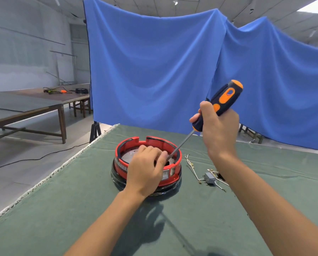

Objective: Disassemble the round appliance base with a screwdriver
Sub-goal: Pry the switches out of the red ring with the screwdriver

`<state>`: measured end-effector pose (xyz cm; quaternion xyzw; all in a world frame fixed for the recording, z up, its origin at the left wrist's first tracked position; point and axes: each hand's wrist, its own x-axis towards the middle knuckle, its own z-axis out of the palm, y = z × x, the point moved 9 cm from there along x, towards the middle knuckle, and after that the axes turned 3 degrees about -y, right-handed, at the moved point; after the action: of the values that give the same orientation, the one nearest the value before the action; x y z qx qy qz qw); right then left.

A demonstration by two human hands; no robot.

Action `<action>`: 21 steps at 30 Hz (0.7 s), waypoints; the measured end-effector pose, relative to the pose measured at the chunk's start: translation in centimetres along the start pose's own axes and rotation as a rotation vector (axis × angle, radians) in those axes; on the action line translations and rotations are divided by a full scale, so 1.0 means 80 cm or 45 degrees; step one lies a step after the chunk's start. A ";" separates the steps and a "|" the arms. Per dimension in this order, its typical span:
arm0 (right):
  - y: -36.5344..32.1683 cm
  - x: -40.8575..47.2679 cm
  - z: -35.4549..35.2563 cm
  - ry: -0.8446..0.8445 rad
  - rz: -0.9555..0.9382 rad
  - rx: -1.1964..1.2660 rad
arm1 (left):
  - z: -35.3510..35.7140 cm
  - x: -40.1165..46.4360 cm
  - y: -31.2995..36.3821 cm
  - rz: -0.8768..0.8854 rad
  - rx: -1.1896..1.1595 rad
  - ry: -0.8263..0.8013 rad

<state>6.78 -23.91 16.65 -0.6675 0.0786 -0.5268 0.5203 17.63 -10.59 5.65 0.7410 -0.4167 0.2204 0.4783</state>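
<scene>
1. The round appliance base point(147, 163) sits on the table point(80, 209), near its middle.
2. The left hand point(145, 167) rests on the base's near side, its fingers point(150, 150) reaching into the hollow.
3. The right hand point(217, 130) is above and to the right of the base — it grips the screwdriver point(215, 108), whose shaft slants down-left into the base beside the left fingers.
4. Loose wires with a small part point(208, 177) lie on the table just right of the base.
5. A hanging cloth point(154, 71) stands behind the table; another table point(25, 106) is far left.
</scene>
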 end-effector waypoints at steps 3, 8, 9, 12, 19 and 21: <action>-0.010 0.003 -0.002 -0.010 -0.088 -0.048 | -0.003 -0.001 -0.027 -0.122 0.084 0.088; -0.006 0.003 -0.004 -0.003 -0.127 -0.178 | 0.025 -0.004 -0.066 -0.360 0.557 -0.155; -0.005 0.002 -0.005 0.004 -0.131 -0.181 | 0.028 -0.004 -0.067 -0.377 0.610 -0.192; -0.004 0.003 -0.012 0.044 -0.161 -0.154 | 0.033 -0.002 -0.069 -0.375 0.729 -0.231; 0.004 -0.001 -0.017 0.085 -0.168 -0.154 | 0.034 -0.003 -0.069 -0.370 0.761 -0.219; 0.005 -0.002 -0.019 0.090 -0.166 -0.156 | 0.034 -0.003 -0.068 -0.365 0.779 -0.223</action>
<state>5.73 -24.93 16.07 -0.6827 0.0854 -0.5769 0.4402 21.86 -11.87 1.42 0.9171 -0.2625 0.2012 0.2225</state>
